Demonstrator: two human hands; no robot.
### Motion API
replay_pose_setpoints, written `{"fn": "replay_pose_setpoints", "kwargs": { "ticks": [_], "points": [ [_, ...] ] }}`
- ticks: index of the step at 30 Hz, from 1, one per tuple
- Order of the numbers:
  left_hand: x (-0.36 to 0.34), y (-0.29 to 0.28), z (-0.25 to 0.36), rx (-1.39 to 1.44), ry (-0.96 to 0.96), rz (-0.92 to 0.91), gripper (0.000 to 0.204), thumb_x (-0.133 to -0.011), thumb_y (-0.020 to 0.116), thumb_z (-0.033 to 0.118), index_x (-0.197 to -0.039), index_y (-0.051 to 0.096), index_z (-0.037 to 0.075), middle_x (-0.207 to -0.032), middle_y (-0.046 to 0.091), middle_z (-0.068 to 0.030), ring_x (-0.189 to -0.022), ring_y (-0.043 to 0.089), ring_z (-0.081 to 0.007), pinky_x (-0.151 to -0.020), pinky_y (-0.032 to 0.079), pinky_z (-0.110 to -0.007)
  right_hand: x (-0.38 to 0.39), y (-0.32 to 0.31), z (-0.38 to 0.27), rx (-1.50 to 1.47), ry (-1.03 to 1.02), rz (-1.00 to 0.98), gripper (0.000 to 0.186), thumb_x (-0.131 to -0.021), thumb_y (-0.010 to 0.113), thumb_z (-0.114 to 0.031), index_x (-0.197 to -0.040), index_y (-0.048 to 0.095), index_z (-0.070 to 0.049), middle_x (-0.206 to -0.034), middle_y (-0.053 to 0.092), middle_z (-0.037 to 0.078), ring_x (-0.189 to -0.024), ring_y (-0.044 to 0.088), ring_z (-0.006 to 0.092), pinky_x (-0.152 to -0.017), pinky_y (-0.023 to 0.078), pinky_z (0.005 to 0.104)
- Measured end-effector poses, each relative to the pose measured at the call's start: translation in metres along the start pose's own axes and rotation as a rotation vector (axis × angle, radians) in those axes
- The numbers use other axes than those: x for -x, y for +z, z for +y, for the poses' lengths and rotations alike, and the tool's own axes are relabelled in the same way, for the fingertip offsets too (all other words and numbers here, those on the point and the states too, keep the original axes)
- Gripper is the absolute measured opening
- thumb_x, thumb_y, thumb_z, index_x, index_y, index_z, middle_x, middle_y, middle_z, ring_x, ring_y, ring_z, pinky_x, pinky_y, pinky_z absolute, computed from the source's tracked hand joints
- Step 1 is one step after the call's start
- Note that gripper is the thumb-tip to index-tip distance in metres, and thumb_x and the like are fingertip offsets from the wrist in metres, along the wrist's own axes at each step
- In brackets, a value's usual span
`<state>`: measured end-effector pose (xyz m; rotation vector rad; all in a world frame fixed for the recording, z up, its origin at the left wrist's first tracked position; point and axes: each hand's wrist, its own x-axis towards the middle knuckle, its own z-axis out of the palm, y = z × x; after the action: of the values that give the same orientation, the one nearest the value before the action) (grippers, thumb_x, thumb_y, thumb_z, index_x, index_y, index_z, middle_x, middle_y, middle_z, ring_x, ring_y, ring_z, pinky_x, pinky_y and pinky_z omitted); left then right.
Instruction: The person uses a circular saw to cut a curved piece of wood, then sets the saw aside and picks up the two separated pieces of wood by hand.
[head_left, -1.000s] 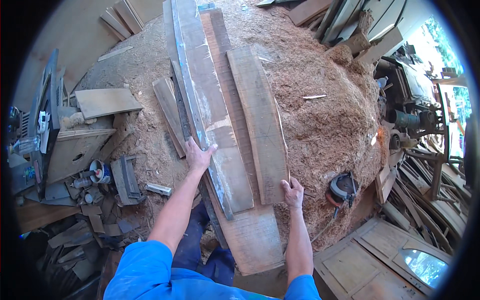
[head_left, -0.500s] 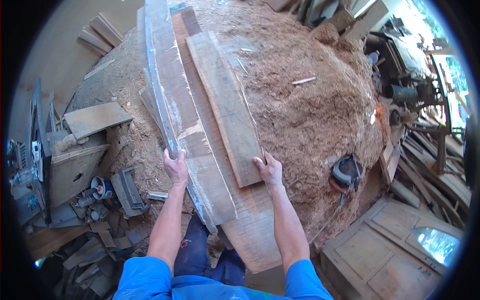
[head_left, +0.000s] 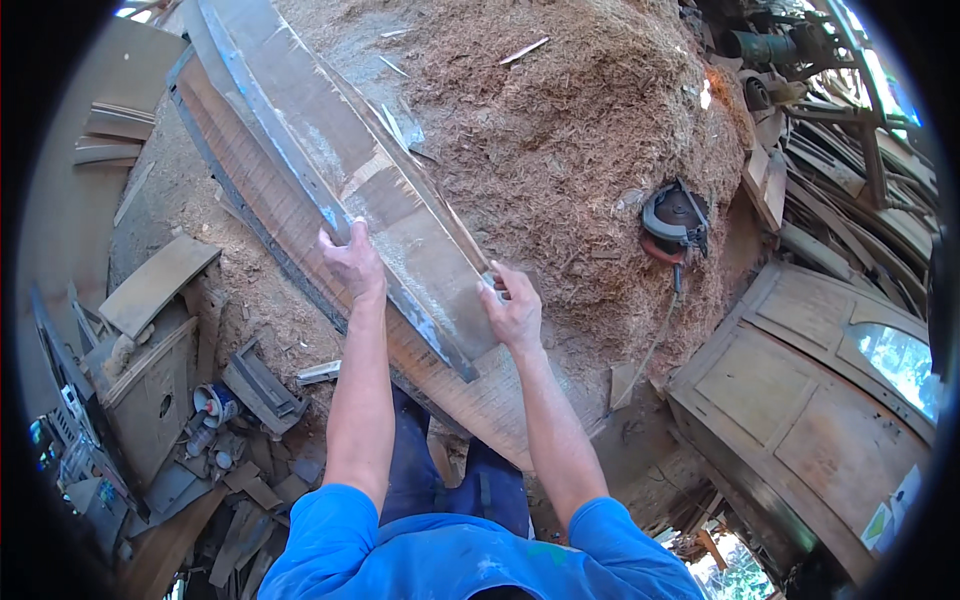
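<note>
My left hand [head_left: 355, 262] is closed on the blue-streaked edge of a long weathered plank [head_left: 400, 240], which slants from upper left toward my body. My right hand [head_left: 512, 308] grips that plank's right edge near its lower end, where a narrow strip of wood [head_left: 445, 215] runs alongside. Beneath and left of the plank lies a wider reddish-brown board [head_left: 229, 135] with a dark edge, its paler end [head_left: 545, 395] reaching past my right forearm. The shorter pale board seen earlier is mostly hidden, if still there.
A sawdust heap [head_left: 580, 110] bears a circular saw [head_left: 675, 220] with a cord at my right. Wooden panel doors with glass [head_left: 760, 380] lie lower right, beside stacked timber [head_left: 850, 230] and machinery [head_left: 760, 45]. Scrap wood, a white bucket [head_left: 215, 405] and panels [head_left: 160, 285] crowd the left.
The planks have swung from near upright in the picture to a slant toward upper left. Both hands moved up and left with them, and the weathered plank now covers much of the shorter board.
</note>
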<state>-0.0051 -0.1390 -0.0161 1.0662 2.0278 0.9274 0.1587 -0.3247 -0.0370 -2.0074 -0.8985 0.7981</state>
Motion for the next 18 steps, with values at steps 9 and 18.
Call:
{"fn": "replay_pose_setpoints", "kwargs": {
  "ticks": [9, 18],
  "points": [
    [-0.008, 0.028, -0.038, -0.074, 0.068, 0.072, 0.074, -0.085, 0.072, 0.038, -0.135, 0.048, -0.012, -0.119, 0.063, -0.0338, -0.109, 0.065, -0.0447, -0.095, 0.047, -0.051, 0.003, 0.019, 0.008, 0.1, -0.033, 0.081, 0.033, -0.091, 0.075, -0.016, -0.12, 0.071, -0.002, -0.101, 0.074, 0.018, -0.09, 0.073, 0.0312, -0.08, 0.057, 0.0378],
    [0.008, 0.025, -0.015, -0.042, -0.009, 0.096, 0.066, -0.086, 0.074, 0.029, -0.129, 0.051, -0.015, -0.113, 0.065, -0.0268, -0.102, 0.065, -0.0371, -0.093, 0.048, -0.045, -0.006, 0.019, 0.018, -0.054, -0.136, 0.123, 0.023, -0.089, 0.075, -0.008, -0.111, 0.074, -0.002, -0.101, 0.074, 0.017, -0.091, 0.072, 0.0318, -0.08, 0.056, 0.038]
  ]
}}
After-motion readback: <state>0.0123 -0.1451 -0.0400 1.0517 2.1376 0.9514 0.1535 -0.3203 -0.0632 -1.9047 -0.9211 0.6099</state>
